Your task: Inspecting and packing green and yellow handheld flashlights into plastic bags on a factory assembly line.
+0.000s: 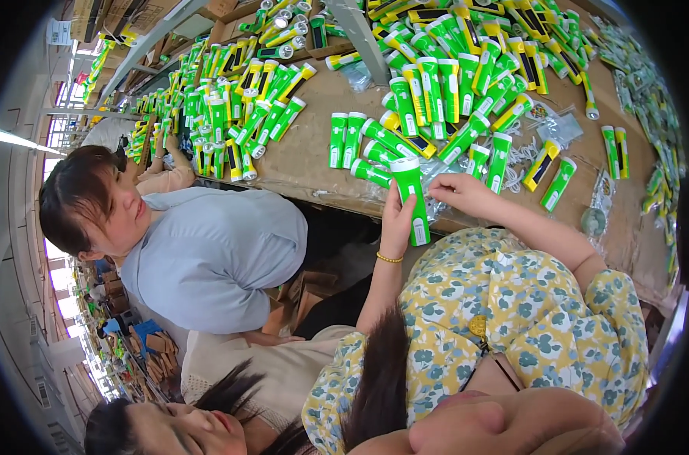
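I have one torch [409, 180] in the fingers of the left hand [396, 224], long axis near upright, just left of the right hand [461, 190], whose fingers' closure I cannot tell. Two torches [610, 152] lie paired at the worktop's [302, 161] right; the heap [429, 85] is past counting

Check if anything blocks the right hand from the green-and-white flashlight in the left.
Nothing visible does. The right hand is right beside the green-and-white flashlight, which the left hand grips from the other side. Whether the right fingers touch it, I can't tell.
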The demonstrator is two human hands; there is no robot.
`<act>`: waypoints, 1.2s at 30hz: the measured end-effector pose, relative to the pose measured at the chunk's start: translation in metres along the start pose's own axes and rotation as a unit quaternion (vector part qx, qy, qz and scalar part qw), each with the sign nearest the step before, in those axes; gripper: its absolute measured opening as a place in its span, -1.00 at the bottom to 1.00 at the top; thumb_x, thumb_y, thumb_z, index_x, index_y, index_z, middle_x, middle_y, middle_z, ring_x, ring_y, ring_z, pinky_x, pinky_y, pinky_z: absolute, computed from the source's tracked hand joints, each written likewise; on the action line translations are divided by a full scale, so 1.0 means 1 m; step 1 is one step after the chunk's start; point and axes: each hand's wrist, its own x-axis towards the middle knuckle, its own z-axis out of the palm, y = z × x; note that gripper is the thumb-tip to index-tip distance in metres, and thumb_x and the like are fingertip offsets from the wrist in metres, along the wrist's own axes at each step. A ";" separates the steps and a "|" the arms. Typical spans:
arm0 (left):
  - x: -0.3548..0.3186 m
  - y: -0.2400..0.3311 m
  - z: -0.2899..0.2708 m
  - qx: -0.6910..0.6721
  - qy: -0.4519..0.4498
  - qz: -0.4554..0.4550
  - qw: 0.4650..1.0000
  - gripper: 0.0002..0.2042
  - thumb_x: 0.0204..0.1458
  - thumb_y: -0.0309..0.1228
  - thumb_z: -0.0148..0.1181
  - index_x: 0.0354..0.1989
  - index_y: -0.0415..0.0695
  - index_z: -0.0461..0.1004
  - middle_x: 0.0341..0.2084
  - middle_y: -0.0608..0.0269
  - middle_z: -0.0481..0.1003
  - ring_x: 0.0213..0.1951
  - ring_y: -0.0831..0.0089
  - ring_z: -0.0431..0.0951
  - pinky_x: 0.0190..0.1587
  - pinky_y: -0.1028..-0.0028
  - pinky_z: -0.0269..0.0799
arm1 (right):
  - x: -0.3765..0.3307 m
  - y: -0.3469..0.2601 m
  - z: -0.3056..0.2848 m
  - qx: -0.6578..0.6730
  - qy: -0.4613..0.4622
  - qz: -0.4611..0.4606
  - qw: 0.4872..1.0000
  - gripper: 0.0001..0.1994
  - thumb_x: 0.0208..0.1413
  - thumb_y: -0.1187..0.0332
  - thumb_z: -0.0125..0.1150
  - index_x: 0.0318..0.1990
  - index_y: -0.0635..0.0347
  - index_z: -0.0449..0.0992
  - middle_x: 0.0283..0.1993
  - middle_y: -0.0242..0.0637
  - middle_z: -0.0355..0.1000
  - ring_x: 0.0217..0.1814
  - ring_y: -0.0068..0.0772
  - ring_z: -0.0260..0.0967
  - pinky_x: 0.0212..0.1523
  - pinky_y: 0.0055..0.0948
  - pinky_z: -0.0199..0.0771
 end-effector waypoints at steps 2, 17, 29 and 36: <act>0.000 -0.005 0.003 0.074 0.002 0.033 0.997 -0.39 0.07 -0.58 -0.03 0.31 -0.23 -0.09 0.06 0.22 0.28 0.00 0.56 0.32 -0.01 0.56 0.28 | 0.005 -0.001 0.000 -0.044 -0.007 -0.002 0.999 -0.80 0.10 0.28 0.10 -0.28 0.23 0.47 -0.46 -0.34 0.42 -0.42 -0.53 0.31 -0.35 -0.49 0.32; -0.002 -0.009 0.010 0.196 0.008 0.106 0.975 -0.38 0.12 -0.47 -0.02 0.31 -0.31 -0.14 0.19 0.03 0.15 0.16 0.41 0.21 0.15 0.49 0.12 | 0.000 -0.008 0.007 -0.150 0.046 0.012 0.987 -0.76 0.05 0.17 0.08 -0.28 0.12 0.51 -0.34 -0.23 0.49 -0.27 -0.15 0.44 -0.29 -0.28 0.40; -0.002 -0.006 0.011 0.154 0.016 0.096 0.983 -0.37 0.08 -0.54 -0.02 0.31 -0.31 -0.15 0.19 0.02 0.14 0.15 0.39 0.22 0.15 0.48 0.12 | 0.001 -0.011 0.008 -0.163 0.068 -0.042 0.983 -0.78 0.07 0.23 0.11 -0.29 0.19 0.50 -0.35 -0.21 0.47 -0.31 -0.21 0.43 -0.30 -0.35 0.39; -0.003 -0.006 0.012 0.232 0.015 0.130 0.964 -0.32 0.05 -0.50 0.07 0.31 -0.31 -0.15 0.17 -0.02 0.16 0.16 0.33 0.22 0.15 0.44 0.14 | -0.003 -0.015 0.008 -0.182 0.063 -0.035 0.981 -0.76 0.07 0.15 0.05 -0.26 0.07 0.51 -0.27 -0.27 0.49 -0.23 -0.18 0.44 -0.28 -0.25 0.41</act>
